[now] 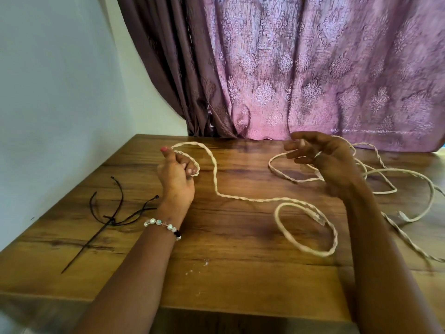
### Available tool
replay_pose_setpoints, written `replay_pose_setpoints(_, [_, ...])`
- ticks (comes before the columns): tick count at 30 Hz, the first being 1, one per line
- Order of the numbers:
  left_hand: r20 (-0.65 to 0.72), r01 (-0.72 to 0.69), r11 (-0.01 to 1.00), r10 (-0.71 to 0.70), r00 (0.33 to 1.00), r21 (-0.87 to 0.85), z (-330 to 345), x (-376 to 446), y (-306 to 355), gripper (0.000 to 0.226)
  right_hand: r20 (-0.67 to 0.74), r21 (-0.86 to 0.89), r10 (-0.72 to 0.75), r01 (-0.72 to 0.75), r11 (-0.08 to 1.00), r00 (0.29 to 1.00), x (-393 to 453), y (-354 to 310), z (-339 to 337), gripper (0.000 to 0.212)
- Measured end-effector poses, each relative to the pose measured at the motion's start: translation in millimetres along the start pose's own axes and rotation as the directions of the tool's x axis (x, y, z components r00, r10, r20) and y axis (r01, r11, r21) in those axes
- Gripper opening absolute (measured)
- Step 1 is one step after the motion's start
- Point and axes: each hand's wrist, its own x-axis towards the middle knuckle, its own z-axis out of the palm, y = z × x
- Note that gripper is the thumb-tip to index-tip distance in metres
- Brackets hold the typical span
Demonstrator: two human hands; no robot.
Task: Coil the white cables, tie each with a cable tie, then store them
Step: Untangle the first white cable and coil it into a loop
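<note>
My left hand (177, 175) grips a small first loop of the white twisted cable (240, 198); its length trails across the bench (216, 280). My right hand (322, 157), fingers spread, should feed slack in even, untwisted turns.

Your left hand (177, 174) grips the white cable (214, 174) near the black cable ties (113, 220); your right hand (325, 157) hovers open-fingered over its loops on the wooden table (228, 280).

Bare table (216, 280) lies open at 6 o'clock. Cable (240, 198) loops sprawl from centre to 3 o'clock; ties (113, 219) lie at 9 o'clock.
</note>
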Motion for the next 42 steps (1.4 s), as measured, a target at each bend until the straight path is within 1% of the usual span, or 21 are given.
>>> replay_pose_setpoints(3, [0.129,-0.032,0.998,0.025,0.991,0.056,6,-5,-11,0.052,0.074,-0.029,-0.004,0.006,1.000,0.997,-2,1,25,0.045])
replay_pose_setpoints(5, [0.223,-0.046,0.995,0.025,0.975,0.092,11,-9,-19,0.050,0.195,-0.173,0.049,-0.015,0.985,0.980,-2,6,55,0.040])
replay_pose_setpoints(7, [0.275,-0.043,0.991,0.008,0.961,0.123,13,-13,-23,0.050,0.231,-0.379,0.049,0.044,0.924,0.972,-1,13,85,0.043])
replay_pose_setpoints(9, [0.295,-0.009,0.992,-0.028,0.955,0.125,14,-16,-22,0.050,0.138,-0.453,0.065,0.005,0.892,0.988,0,21,106,0.029])
replay_pose_setpoints(10, [0.301,0.029,0.993,-0.062,0.952,0.110,13,-16,-20,0.049,0.075,-0.365,0.097,-0.063,0.929,0.992,0,23,110,0.020])
replay_pose_setpoints(12, [0.335,0.152,0.986,-0.167,0.927,0.072,10,-13,-14,0.044,-0.068,-0.174,0.175,-0.184,0.967,0.982,0,27,110,0.027])
replay_pose_setpoints(13, [0.372,0.229,0.972,-0.231,0.899,0.050,9,-12,-11,0.042,-0.149,-0.163,0.151,-0.175,0.971,0.977,0,28,106,0.026])
replay_pose_setpoints(16, [0.486,0.396,0.918,-0.337,0.806,-0.020,5,-11,-6,0.038,-0.257,-0.271,0.030,-0.102,0.957,0.966,-1,32,92,0.006])
replay_pose_setpoints(17, [0.512,0.417,0.908,-0.337,0.790,-0.046,5,-12,-5,0.038,-0.246,-0.353,-0.012,-0.078,0.932,0.969,-2,36,89,0.011])
replay_pose_setpoints(20, [0.526,0.417,0.894,-0.279,0.803,-0.163,4,-11,-1,0.039,-0.042,-0.657,-0.102,0.050,0.752,0.994,-5,36,91,0.025])
replay_pose_setpoints(21, [0.515,0.402,0.890,-0.247,0.821,-0.214,3,-9,0,0.040,0.049,-0.717,-0.089,0.097,0.690,0.995,-6,37,93,0.024])
replay_pose_setpoints(23, [0.490,0.369,0.876,-0.185,0.852,-0.311,-1,-5,2,0.041,0.226,-0.787,0.006,0.179,0.591,0.974,-10,39,104,0.053])
replay_pose_setpoints(24, [0.481,0.351,0.871,-0.157,0.862,-0.344,-3,-3,3,0.040,0.288,-0.809,0.075,0.200,0.553,0.955,-14,40,110,0.068])
replay_pose_setpoints(26, [0.473,0.306,0.884,-0.113,0.874,-0.353,-3,-2,4,0.037,0.357,-0.855,0.100,0.281,0.437,0.929,-22,39,118,0.078])
replay_pose_setpoints(28, [0.449,0.246,0.925,-0.096,0.888,-0.288,1,-4,2,0.033,0.448,-0.864,0.100,0.401,0.304,0.889,-25,34,122,0.066])
replay_pose_setpoints(30, [0.413,0.172,0.971,-0.089,0.906,-0.167,5,-7,-1,0.028,0.478,-0.846,0.058,0.442,0.296,0.876,-26,24,122,0.044])
replay_pose_setpoints(31, [0.405,0.126,0.988,-0.081,0.911,-0.086,7,-10,-2,0.025,0.492,-0.835,0.032,0.461,0.301,0.870,-26,21,120,0.041])
replay_pose_setpoints(34, [0.433,-0.021,0.989,-0.045,0.900,0.147,10,-16,-8,0.027,0.540,-0.811,-0.094,0.547,0.207,0.837,-27,21,118,0.039])
replay_pose_setpoints(36, [0.500,-0.131,0.946,-0.037,0.865,0.298,10,-20,-14,0.027,0.557,-0.777,-0.106,0.562,0.285,0.824,-29,18,117,0.044])
replay_pose_setpoints(39, [0.534,-0.227,0.818,-0.113,0.838,0.529,7,-23,-21,0.022,0.559,-0.744,-0.247,0.610,0.272,0.792,-28,16,115,0.047])
replay_pose_setpoints(42, [0.552,-0.275,0.714,-0.184,0.813,0.644,5,-26,-25,0.022,0.442,-0.700,-0.375,0.575,0.424,0.815,-25,12,108,0.021])
